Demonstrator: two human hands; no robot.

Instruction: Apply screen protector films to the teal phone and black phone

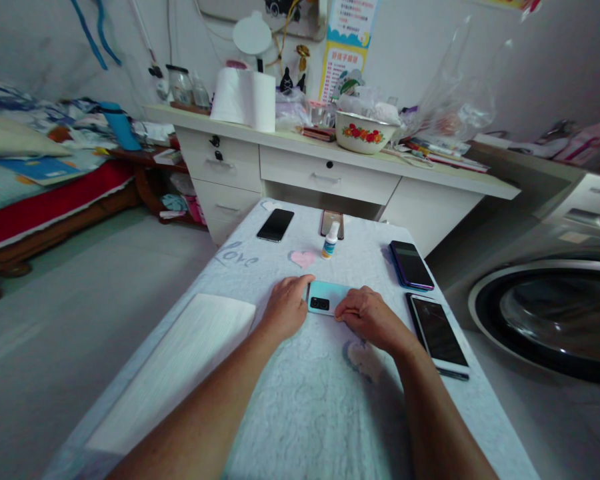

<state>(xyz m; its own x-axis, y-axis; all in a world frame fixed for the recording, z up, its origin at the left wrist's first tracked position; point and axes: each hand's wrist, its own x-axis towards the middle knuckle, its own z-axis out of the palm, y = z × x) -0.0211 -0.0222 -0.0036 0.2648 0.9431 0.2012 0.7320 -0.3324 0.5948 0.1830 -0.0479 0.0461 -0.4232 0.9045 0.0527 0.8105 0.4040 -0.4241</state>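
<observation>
A light-blue smartphone (pixel 326 293) lies crosswise on the cloth-covered table, back side up, its dark camera block toward the left end. Gripping its left end is my left hand (pixel 286 305), with the fingers along the edge. My right hand (pixel 367 313) is closed over the right end, fingers bent and pressed together against the phone; what lies under those fingertips is hidden. Just beyond the phone stands a small white spray bottle (pixel 330 241) with a blue and orange label, upright and apart from both hands.
A black phone (pixel 276 225) lies far left, and another phone (pixel 333 224) behind the bottle. Stacked dark phones (pixel 412 265) and a white-framed phone (pixel 437 333) lie along the right edge. A white folded cloth or paper (pixel 180 367) is at left. A washing machine (pixel 555 320) stands right.
</observation>
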